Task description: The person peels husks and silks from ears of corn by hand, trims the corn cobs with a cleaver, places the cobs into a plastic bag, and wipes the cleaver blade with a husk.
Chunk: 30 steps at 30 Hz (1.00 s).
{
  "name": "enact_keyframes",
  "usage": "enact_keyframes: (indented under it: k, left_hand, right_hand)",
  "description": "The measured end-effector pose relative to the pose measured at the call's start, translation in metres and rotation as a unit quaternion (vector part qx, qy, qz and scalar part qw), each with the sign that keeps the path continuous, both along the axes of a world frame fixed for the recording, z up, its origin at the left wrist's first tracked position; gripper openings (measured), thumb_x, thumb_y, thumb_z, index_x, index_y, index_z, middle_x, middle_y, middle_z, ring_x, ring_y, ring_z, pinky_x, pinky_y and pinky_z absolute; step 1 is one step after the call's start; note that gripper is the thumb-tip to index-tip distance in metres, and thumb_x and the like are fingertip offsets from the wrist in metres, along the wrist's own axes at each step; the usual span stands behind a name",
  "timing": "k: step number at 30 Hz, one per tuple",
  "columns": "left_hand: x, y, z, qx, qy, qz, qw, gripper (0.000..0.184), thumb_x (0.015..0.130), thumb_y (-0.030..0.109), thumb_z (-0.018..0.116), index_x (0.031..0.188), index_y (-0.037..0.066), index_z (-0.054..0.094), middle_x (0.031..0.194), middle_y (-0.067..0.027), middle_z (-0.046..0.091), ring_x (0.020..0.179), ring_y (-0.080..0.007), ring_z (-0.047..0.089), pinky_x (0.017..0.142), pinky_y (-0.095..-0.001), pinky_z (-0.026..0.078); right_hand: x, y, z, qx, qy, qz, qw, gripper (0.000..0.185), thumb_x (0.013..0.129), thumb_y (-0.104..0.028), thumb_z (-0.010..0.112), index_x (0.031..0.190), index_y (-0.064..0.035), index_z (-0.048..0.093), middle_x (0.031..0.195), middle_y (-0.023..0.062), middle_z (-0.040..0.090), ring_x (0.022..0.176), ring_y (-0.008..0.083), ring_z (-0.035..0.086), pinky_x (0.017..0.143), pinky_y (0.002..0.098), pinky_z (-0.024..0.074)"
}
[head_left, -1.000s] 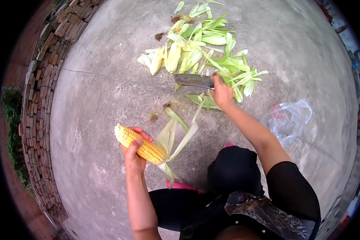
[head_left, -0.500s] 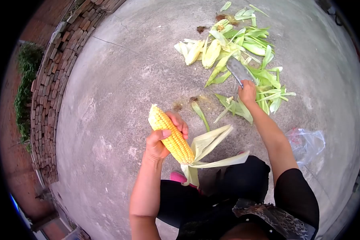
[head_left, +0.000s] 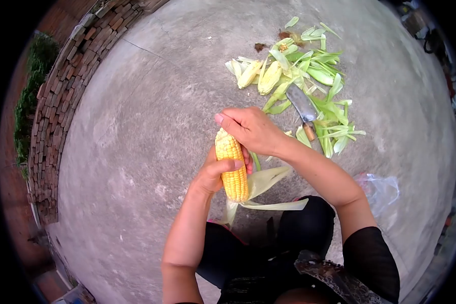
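Observation:
My left hand (head_left: pixel 215 169) is wrapped around a yellow ear of corn (head_left: pixel 234 175), thumb across the kernels. Pale peeled-back husk leaves (head_left: pixel 268 182) hang from its lower end. At the upper tip of the ear, my right hand (head_left: pixel 251 129) is closed over it, its thumb and fingers bent together. The exact grip of those fingers is partly hidden. A cleaver (head_left: pixel 301 103) with a wooden handle lies on the green husks, out of both hands.
Loose green husks (head_left: pixel 334 104) are strewn over the concrete ground (head_left: pixel 147 126) ahead and to the right. Pale husk-covered ears (head_left: pixel 270 77) lie among them. A clear plastic bag (head_left: pixel 380 192) is at the right. Stacked bricks (head_left: pixel 61 101) line the left side.
My right hand has let go of the cleaver and come left to the tip of the corn. The ear, in my left hand, has shifted right and turned more upright.

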<state>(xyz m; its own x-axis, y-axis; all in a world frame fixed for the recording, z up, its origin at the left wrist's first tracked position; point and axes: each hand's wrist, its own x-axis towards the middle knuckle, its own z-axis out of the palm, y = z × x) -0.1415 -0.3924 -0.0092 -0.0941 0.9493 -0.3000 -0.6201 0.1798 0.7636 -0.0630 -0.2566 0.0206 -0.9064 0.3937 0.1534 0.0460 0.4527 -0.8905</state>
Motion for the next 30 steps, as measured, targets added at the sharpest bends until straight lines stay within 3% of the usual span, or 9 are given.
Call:
enact_keyframes:
  k: [3, 5, 9, 12, 14, 16, 19, 22, 30]
  left_hand:
    - [-0.004, -0.001, 0.001, 0.037, -0.018, 0.013, 0.999, 0.037, 0.061, 0.017, 0.063, 0.092, 0.002, 0.051, 0.077, -0.0125, 0.056, 0.069, -0.0239, 0.058, 0.067, -0.0351, 0.051]
    - [-0.008, -0.001, 0.008, 0.071, -0.052, 0.038, 0.995, 0.038, 0.06, 0.019, 0.062, 0.093, 0.003, 0.051, 0.076, -0.012, 0.055, 0.069, -0.0241, 0.057, 0.065, -0.0347, 0.051]
    - [-0.023, -0.002, 0.013, 0.116, -0.079, 0.103, 0.985, 0.037, 0.064, 0.022, 0.062, 0.094, 0.005, 0.049, 0.076, -0.0106, 0.052, 0.07, -0.0242, 0.056, 0.063, -0.0352, 0.052]
    - [-0.031, -0.004, 0.009, 0.112, -0.109, 0.177, 0.972, 0.03, 0.073, 0.023, 0.06, 0.094, 0.004, 0.05, 0.076, -0.0112, 0.053, 0.074, -0.0241, 0.057, 0.067, -0.0366, 0.052]
    - [-0.038, -0.003, 0.007, 0.048, -0.124, 0.272, 0.953, 0.026, 0.08, 0.025, 0.059, 0.094, 0.003, 0.052, 0.078, -0.0115, 0.055, 0.076, -0.0233, 0.057, 0.069, -0.0362, 0.052]
    - [-0.042, -0.005, 0.004, 0.047, -0.113, 0.281, 0.952, 0.026, 0.087, 0.029, 0.058, 0.094, 0.004, 0.053, 0.08, -0.0107, 0.056, 0.078, -0.0218, 0.058, 0.07, -0.0358, 0.051]
    - [-0.043, -0.001, -0.003, 0.013, -0.061, 0.309, 0.949, 0.028, 0.091, 0.035, 0.057, 0.092, 0.007, 0.055, 0.082, -0.008, 0.059, 0.078, -0.0192, 0.059, 0.071, -0.0336, 0.051]
    - [-0.041, -0.002, -0.003, -0.019, -0.069, 0.287, 0.955, 0.028, 0.091, 0.037, 0.057, 0.092, 0.008, 0.055, 0.085, -0.0079, 0.059, 0.081, -0.0176, 0.058, 0.074, -0.0317, 0.05]
    - [-0.039, -0.003, 0.002, -0.027, -0.058, 0.297, 0.953, 0.032, 0.088, 0.038, 0.06, 0.092, 0.007, 0.056, 0.081, -0.0081, 0.06, 0.073, -0.0168, 0.06, 0.068, -0.0325, 0.05]
  right_hand:
    - [0.0, -0.006, 0.002, -0.032, 0.008, -0.016, 0.999, 0.034, 0.095, -0.027, 0.05, 0.072, -0.002, 0.049, 0.054, 0.0113, 0.048, 0.047, 0.0223, 0.049, 0.047, 0.0352, 0.0387]
    - [-0.003, -0.006, -0.009, 0.095, 0.08, -0.101, 0.987, 0.026, 0.094, -0.021, 0.052, 0.076, -0.002, 0.051, 0.056, 0.0118, 0.049, 0.049, 0.0226, 0.052, 0.048, 0.0359, 0.0394]
    - [0.001, 0.002, -0.018, 0.191, 0.034, -0.138, 0.971, 0.021, 0.092, -0.02, 0.054, 0.08, -0.0027, 0.053, 0.057, 0.0084, 0.051, 0.051, 0.0205, 0.054, 0.049, 0.0337, 0.0411]
    - [0.004, -0.005, -0.017, 0.142, 0.02, -0.118, 0.983, 0.02, 0.09, -0.02, 0.059, 0.081, -0.0025, 0.055, 0.06, 0.0051, 0.054, 0.054, 0.0162, 0.054, 0.051, 0.0294, 0.0423]
    - [0.0, -0.012, -0.011, -0.038, 0.015, -0.138, 0.99, 0.019, 0.086, -0.019, 0.065, 0.081, -0.002, 0.057, 0.065, 0.0039, 0.055, 0.057, 0.0122, 0.053, 0.054, 0.0257, 0.0424]
    - [0.001, -0.021, -0.003, -0.089, -0.06, -0.15, 0.983, 0.02, 0.085, -0.019, 0.067, 0.081, -0.0014, 0.059, 0.066, 0.0041, 0.054, 0.06, 0.0092, 0.052, 0.055, 0.0241, 0.0414]
    - [-0.004, -0.04, -0.003, 0.147, 0.035, -0.031, 0.988, 0.037, 0.077, -0.036, 0.073, 0.072, -0.0049, 0.054, 0.064, 0.0052, 0.052, 0.056, 0.0162, 0.052, 0.053, 0.0282, 0.0409]
    - [-0.013, -0.054, -0.009, 0.312, 0.092, -0.042, 0.945, 0.047, 0.069, -0.046, 0.075, 0.07, -0.006, 0.049, 0.063, 0.0064, 0.049, 0.055, 0.0222, 0.051, 0.054, 0.0321, 0.0406]
    - [-0.016, -0.042, -0.031, 0.351, 0.122, -0.021, 0.928, 0.023, 0.088, -0.02, 0.058, 0.072, -0.0062, 0.048, 0.063, 0.0074, 0.05, 0.057, 0.0264, 0.053, 0.053, 0.0367, 0.0396]
